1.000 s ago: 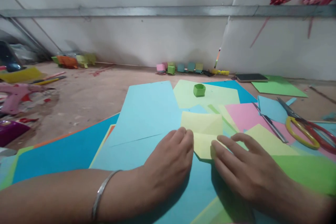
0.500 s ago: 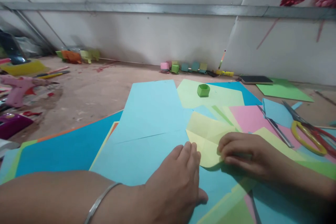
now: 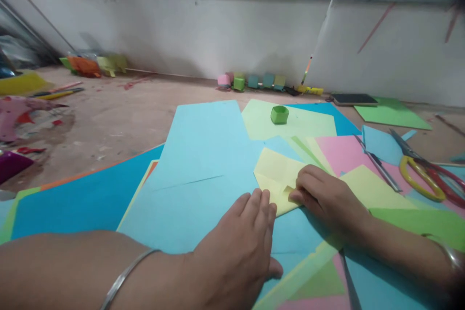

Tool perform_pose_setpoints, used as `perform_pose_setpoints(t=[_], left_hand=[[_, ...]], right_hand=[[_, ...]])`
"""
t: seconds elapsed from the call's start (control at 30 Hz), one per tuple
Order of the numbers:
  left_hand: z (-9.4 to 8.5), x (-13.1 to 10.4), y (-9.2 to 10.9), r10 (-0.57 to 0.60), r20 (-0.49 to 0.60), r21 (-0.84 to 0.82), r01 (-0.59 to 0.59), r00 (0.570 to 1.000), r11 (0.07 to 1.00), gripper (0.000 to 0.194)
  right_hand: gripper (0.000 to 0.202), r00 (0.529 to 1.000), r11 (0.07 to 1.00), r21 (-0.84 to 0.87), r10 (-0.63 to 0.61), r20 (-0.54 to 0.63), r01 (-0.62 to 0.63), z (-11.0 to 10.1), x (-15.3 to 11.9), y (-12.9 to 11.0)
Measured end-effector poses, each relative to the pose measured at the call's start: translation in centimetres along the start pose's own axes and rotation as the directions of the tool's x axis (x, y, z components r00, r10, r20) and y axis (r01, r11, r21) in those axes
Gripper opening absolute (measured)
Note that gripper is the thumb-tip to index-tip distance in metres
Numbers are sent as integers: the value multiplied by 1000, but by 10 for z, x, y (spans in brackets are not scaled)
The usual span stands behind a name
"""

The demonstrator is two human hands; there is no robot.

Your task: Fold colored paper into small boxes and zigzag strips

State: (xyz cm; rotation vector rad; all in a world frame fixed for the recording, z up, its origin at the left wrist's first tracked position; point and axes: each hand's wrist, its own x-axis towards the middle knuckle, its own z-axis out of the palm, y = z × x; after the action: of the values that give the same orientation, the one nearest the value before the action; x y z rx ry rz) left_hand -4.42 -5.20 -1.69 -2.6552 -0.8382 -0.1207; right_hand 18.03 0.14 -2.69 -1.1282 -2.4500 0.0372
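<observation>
A creased sheet of pale yellow paper (image 3: 275, 169) lies on light blue paper (image 3: 203, 150) in front of me. With its fingers stretched out flat, my left hand (image 3: 241, 242) rests at the sheet's lower left edge. My right hand (image 3: 323, 198) pinches the lower right part of the yellow paper between thumb and fingers, where a small flap is turned up and over. The part under the right fingers is hidden. Beyond the sheet, a small folded green paper box (image 3: 279, 115) stands on pale green paper (image 3: 254, 121).
Scissors with yellow and red handles (image 3: 423, 179) and a metal tool (image 3: 379, 167) lie at right. Small paper blocks (image 3: 253, 81) line the wall beside a dark phone-like slab (image 3: 354, 100). At left are a pink glue gun (image 3: 14, 114) and dark blue paper (image 3: 83, 198).
My right hand has brought the yellow paper's near edge up and inward, so the rounded bend there is now a straight fold. The left hand stays flat. The view has tilted slightly down.
</observation>
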Motion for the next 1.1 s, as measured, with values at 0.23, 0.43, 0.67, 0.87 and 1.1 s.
perform_pose_setpoints(t=[0.23,0.43,0.67,0.87,1.1], left_hand=[[0,3,-5,48,106,-42,-44,993,998,69],[-4,3,-7,73,173,-51,-65,982,997,71],[-7,3,-8,62,110,-58,-56,992,997,66],[-14,12,-9,64,192,-164,-33,979,986,54],[-14,9,-11,54,181,-185,-20,982,982,57]], right_hand=[[29,997,997,-20,70,29,-69,0,2,0],[33,996,994,-69,84,20,-82,2,3,4],[35,994,993,-66,98,39,-96,2,4,3],[35,993,994,-47,101,58,-99,-1,6,2],[35,992,993,-52,106,67,-103,1,5,3]])
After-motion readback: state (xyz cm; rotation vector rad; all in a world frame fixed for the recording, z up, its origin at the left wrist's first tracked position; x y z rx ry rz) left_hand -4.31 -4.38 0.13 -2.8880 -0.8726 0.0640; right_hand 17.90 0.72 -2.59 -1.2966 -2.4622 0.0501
